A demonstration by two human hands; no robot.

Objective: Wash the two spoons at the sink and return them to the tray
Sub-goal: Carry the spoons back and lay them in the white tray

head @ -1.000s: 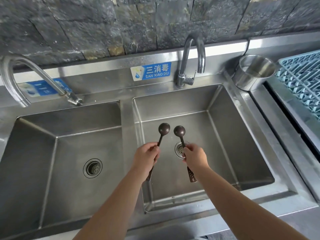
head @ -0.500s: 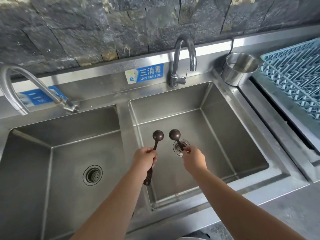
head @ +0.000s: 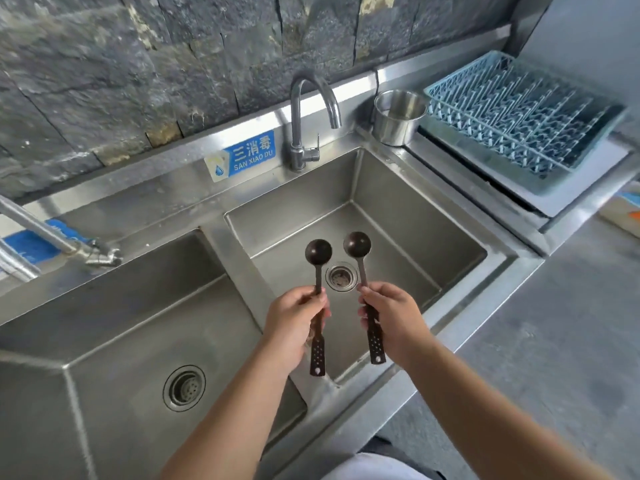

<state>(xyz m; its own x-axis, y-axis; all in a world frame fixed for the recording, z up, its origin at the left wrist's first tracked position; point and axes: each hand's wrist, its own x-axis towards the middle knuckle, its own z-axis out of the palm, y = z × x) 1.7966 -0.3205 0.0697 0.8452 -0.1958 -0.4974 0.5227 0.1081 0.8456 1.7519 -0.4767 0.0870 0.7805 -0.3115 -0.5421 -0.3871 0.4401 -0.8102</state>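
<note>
Two dark brown spoons with round bowls and perforated handles are held upright over the right sink basin [head: 408, 216]. My left hand [head: 294, 320] grips the left spoon [head: 318, 252] by the middle of its handle. My right hand [head: 394, 317] grips the right spoon [head: 357, 244] the same way. Both bowls point away from me, on either side of the basin's drain [head: 341, 277]. The curved tap [head: 311, 116] stands behind the basin with no water running. A blue slotted tray [head: 519, 109] sits on the counter at the far right.
A second basin [head: 121, 341] with its own drain lies to the left, with another tap [head: 52, 237] over its back edge. A steel cup [head: 398, 116] stands between the tap and the tray. Grey counter [head: 571, 323] extends to the right. A stone wall rises behind.
The view has swung to the right, bringing the whole blue tray into sight. Both hands still hold the spoons over the right basin, now slightly nearer me and a little wider apart.
</note>
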